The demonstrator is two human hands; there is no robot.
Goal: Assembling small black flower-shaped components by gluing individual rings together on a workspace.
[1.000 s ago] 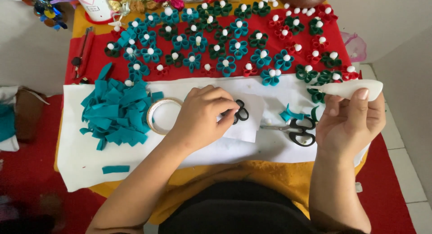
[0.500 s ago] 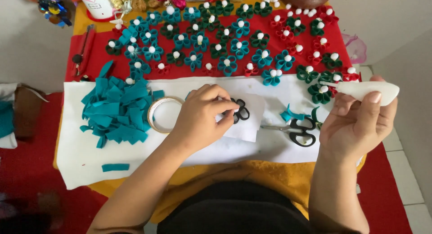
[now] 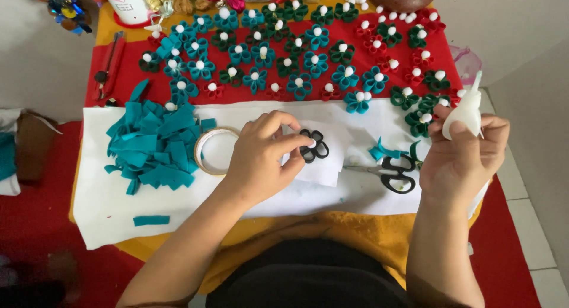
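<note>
The left hand [image 3: 261, 160] pins a black flower [image 3: 313, 146] with its fingertips onto white paper [image 3: 323, 166] near the bench's front edge. The right hand [image 3: 465, 157] is clenched round a white glue bottle [image 3: 465, 111], lifted near the right edge. Scissors [image 3: 391, 171] lie between the hands. A tape roll [image 3: 208, 151] and teal strips [image 3: 154, 145] sit left of the left hand.

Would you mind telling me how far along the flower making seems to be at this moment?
Done: rows of finished flowers with white centres cover the red cloth. In hand: the left hand pins a black flower, with no white centre, on white paper; the right hand holds a white glue bottle. Left: a pile of teal strips lies unused beside the tape roll.
</note>
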